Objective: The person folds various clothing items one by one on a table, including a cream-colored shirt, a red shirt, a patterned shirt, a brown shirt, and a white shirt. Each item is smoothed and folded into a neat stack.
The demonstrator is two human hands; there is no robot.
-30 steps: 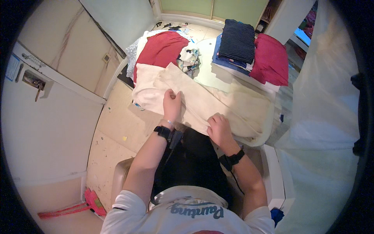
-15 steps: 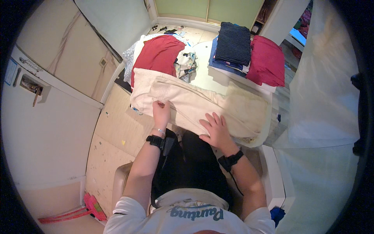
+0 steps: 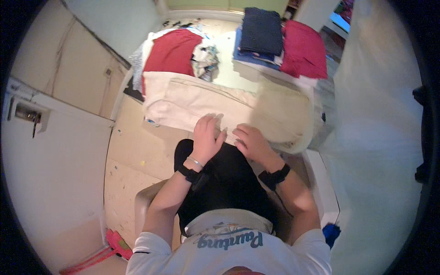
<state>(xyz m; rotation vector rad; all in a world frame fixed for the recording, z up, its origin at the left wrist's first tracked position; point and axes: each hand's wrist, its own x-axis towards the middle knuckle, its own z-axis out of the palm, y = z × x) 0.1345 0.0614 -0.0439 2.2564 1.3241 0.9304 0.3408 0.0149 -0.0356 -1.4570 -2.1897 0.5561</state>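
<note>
A long cream garment point(image 3: 197, 98) lies folded lengthwise across the near side of the table, some of its left part over a pile of clothes. At its near edge, my left hand point(image 3: 207, 136) rests with fingers stretched out and thumb apart. Close by on the right, my right hand point(image 3: 252, 144) touches the same edge, its fingers apart and slightly bent. Neither hand grips the cloth. Behind the garment's left part lies a dark red cloth point(image 3: 173, 51), with a patterned white cloth point(image 3: 206, 62) beside it.
A folded stack topped by a dark navy garment point(image 3: 261, 32) stands at the back right, next to a folded crimson garment point(image 3: 303, 49). The pale table point(image 3: 225, 64) shows between the piles. A white door point(image 3: 64, 165) is at left, a translucent sheet point(image 3: 376, 137) at right.
My left hand has moved right along the near edge, its pinched fingers now opened out. My right hand stays near its place. The view has shifted slightly, and the garment lies much as before.
</note>
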